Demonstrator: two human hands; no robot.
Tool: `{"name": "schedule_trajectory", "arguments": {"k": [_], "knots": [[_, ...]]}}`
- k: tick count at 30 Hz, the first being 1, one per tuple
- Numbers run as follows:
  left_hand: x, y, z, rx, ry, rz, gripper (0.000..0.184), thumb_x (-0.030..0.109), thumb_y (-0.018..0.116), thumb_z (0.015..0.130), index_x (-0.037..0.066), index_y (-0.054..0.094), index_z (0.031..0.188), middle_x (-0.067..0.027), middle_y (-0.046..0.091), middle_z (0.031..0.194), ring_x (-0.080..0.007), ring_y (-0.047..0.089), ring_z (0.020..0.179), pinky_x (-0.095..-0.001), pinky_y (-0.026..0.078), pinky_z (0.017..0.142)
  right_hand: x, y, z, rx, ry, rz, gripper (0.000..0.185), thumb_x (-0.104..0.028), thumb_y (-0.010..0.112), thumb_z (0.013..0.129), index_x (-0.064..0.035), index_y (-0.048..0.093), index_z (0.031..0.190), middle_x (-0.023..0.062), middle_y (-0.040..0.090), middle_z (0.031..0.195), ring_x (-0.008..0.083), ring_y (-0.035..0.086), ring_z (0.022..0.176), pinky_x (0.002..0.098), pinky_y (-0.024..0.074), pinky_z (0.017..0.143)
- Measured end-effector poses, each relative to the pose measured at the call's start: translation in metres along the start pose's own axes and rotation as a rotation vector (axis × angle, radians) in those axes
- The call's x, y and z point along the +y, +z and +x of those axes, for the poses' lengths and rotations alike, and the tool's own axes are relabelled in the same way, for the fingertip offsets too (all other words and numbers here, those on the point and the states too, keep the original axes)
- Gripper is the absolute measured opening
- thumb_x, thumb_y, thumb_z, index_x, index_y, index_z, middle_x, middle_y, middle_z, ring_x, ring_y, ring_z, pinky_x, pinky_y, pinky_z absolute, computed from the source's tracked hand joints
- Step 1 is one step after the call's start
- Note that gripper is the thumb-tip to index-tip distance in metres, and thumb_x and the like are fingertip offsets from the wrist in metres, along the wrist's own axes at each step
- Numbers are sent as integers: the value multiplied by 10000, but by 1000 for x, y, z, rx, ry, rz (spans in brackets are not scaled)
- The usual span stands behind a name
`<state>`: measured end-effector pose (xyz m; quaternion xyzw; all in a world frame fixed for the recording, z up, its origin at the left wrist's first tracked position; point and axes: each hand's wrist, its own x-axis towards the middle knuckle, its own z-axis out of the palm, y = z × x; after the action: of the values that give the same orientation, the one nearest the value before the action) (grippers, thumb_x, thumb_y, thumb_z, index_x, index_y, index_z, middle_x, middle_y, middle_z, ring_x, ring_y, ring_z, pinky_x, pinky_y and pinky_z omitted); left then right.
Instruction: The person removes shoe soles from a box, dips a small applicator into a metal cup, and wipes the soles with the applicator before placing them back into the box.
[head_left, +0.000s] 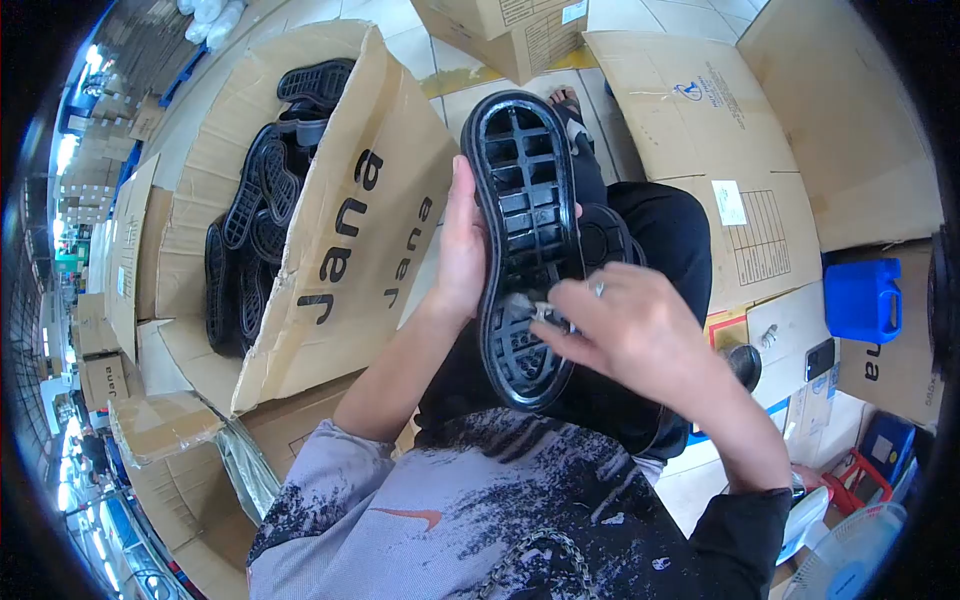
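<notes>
A black shoe sole [530, 215] with a raised grid inside stands nearly upright in front of me, its hollow side facing the camera. My left hand [463, 245] holds it by its left edge, the thumb pointing up along the rim. Over the lower part of the sole, my right hand [625, 320] has its fingers pinched on a small whitish piece [520, 305], too blurred to name. Behind the held sole, another black sole [605, 235] lies on my lap.
At the left, an open cardboard box [345, 215] holds several black soles [270, 175]. More cardboard [700, 120] stands at the upper right. On the right are a blue jug [862, 300], a round dark container [742, 365], a phone [820, 360] and a pale basket [850, 550].
</notes>
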<state>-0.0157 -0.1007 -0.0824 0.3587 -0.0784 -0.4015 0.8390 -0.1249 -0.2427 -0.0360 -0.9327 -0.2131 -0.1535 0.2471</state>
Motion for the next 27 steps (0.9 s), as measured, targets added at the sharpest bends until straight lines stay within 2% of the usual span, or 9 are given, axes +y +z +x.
{"name": "schedule_trajectory", "arguments": {"k": [2,6,8,11,14,18,21,26,27], "knots": [[1,10,-3,37,-22,26,730,602,202,920,6,443,1267,-160,585,1123,-237,604,991,-355,495,875,13,-12,13,-50,189,269,240,-194,690,745,-39,509,732,116,534,542,294,600,546,388,489,519],[-8,5,-6,-49,-129,-51,707,602,222,918,34,452,1271,-147,574,1157,-235,590,1020,-365,490,883,37,-39,38,8,246,216,215,-180,672,756,-31,518,748,133,547,557,300,612,587,376,494,545],[-11,-4,-6,-120,-168,-32,706,604,225,917,35,458,1263,-145,582,1142,-236,596,1006,-365,495,873,44,-42,45,168,28,-312,162,-136,649,752,-31,528,737,103,555,587,258,605,596,343,483,555],[-10,1,-6,-139,-160,-44,714,612,224,912,30,471,1244,-153,603,1095,-233,614,958,-363,508,846,37,-26,34,165,-155,-582,108,-78,622,732,-36,523,718,58,544,621,196,575,594,300,464,559],[-2,14,-5,190,-118,-155,756,630,201,903,5,483,1223,-186,624,1022,-244,638,885,-365,524,808,18,0,4,118,-250,-560,128,-7,582,659,48,563,772,65,518,625,151,513,564,287,436,541],[-4,-5,-3,58,-130,-83,800,667,206,880,-11,489,1196,-193,631,988,-258,644,842,-380,528,782,-7,4,-24,-22,-216,-477,221,-81,694,739,75,575,839,51,503,622,170,512,548,283,415,506],[10,0,-10,74,-154,-187,829,703,231,852,-11,495,1179,-195,636,949,-263,644,824,-386,528,760,-14,-18,-11,140,-82,-194,287,-146,752,699,39,584,839,57,557,666,179,531,550,291,434,538],[80,-22,-55,79,53,-48,633,546,316,916,16,462,1230,-247,616,1021,-340,637,869,-428,518,775,1,-41,-33,405,168,-232,274,-64,778,666,9,601,862,68,566,602,191,529,500,304,414,492],[104,-28,-69,159,98,-27,631,546,325,914,14,457,1227,-241,624,986,-338,644,830,-423,524,757,-11,-47,-27,429,296,-248,197,-29,740,720,-19,623,878,55,584,651,114,518,541,233,392,509]]}}
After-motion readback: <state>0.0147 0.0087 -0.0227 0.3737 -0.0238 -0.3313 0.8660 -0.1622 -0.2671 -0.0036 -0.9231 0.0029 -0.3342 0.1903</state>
